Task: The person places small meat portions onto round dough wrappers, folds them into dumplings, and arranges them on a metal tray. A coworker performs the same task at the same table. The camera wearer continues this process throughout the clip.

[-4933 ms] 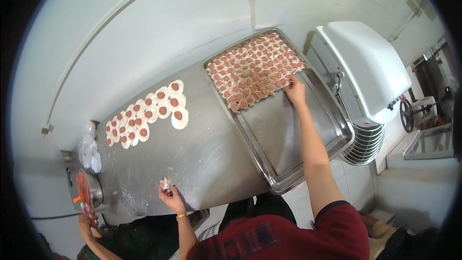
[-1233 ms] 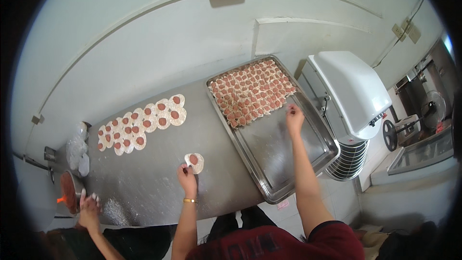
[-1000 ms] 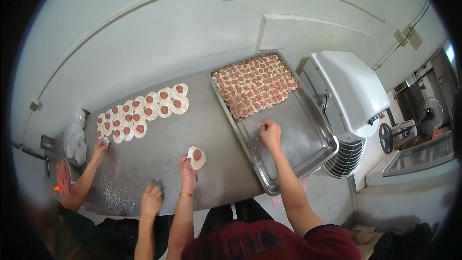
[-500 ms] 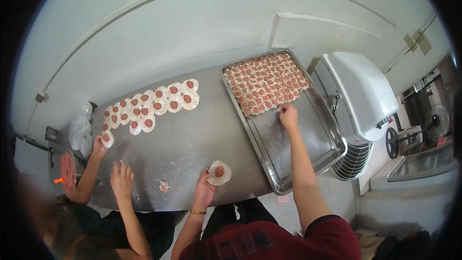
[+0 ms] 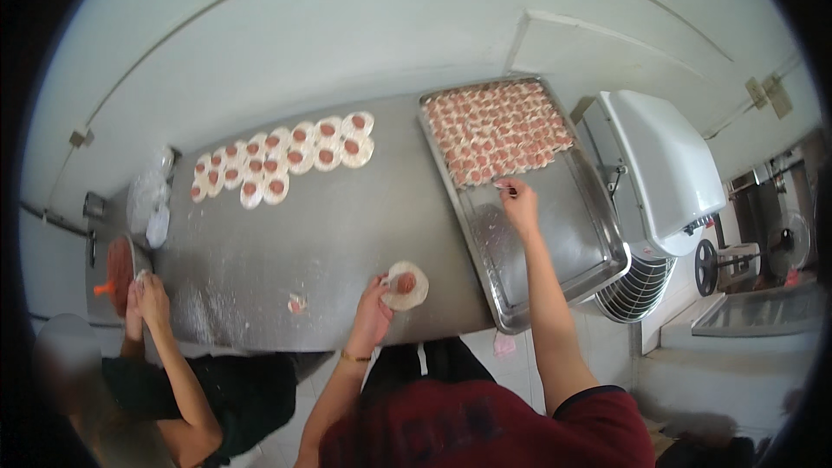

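Note:
My left hand (image 5: 375, 308) is closed on the edge of a round dough wrapper (image 5: 418, 296) with a ball of pink meat filling (image 5: 406, 281) on it, held above the front of the table. Over the metal tray (image 5: 575, 256), my right hand (image 5: 520, 201) is pinched around a small, thin item, partly dark, too small to name. Its fingertips are just below the front row of small filled dumplings (image 5: 494, 134), which are packed closely in the tray's far part. A small scrap of dough with meat (image 5: 296, 303) lies on the table left of my left hand.
Filled wrappers (image 5: 276, 186) lie in overlapping rows on the steel table (image 5: 260, 273). At left, a co-worker's hands (image 5: 149, 302) are together beside a container of pink meat (image 5: 120, 270) with an orange handle. Plastic bags (image 5: 149, 195) sit behind. A white machine (image 5: 663, 173) stands right of the tray.
The whole view has shifted. My right hand has drawn slightly back from the dumplings, and my left still holds the filled wrapper. The co-worker's hands have come together by the meat container.

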The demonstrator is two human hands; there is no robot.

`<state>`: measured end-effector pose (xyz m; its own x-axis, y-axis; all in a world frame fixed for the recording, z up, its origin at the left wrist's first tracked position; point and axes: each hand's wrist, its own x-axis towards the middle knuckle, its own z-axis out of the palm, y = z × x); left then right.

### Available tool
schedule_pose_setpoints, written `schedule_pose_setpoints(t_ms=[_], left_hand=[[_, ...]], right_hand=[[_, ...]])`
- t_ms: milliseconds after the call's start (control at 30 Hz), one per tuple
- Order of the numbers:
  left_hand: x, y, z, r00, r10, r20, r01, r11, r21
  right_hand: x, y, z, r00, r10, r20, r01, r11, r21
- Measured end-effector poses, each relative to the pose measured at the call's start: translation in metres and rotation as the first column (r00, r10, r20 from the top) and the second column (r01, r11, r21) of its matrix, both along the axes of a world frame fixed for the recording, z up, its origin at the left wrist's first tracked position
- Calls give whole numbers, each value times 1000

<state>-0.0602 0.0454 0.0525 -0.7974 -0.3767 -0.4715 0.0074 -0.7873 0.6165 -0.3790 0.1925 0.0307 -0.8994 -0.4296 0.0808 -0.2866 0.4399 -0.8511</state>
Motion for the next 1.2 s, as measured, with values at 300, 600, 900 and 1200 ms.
schedule_pose_setpoints(t_ms=[300,600,900,1200], left_hand=[[-4,0,0,989,140,-38,-144,977,-159],[8,5,-53,926,184,330,156,610,-777],[3,-3,-48,933,74,351,302,364,-881],[-6,-19,-46,948,-2,319,301,334,-893]], right_hand=[[191,-30,10,406,492,770,4,841,-540],[203,-28,-38,820,262,509,-258,963,-82],[184,-34,-41,739,290,608,-255,956,-145],[176,-34,-17,508,328,796,-198,944,-262]])
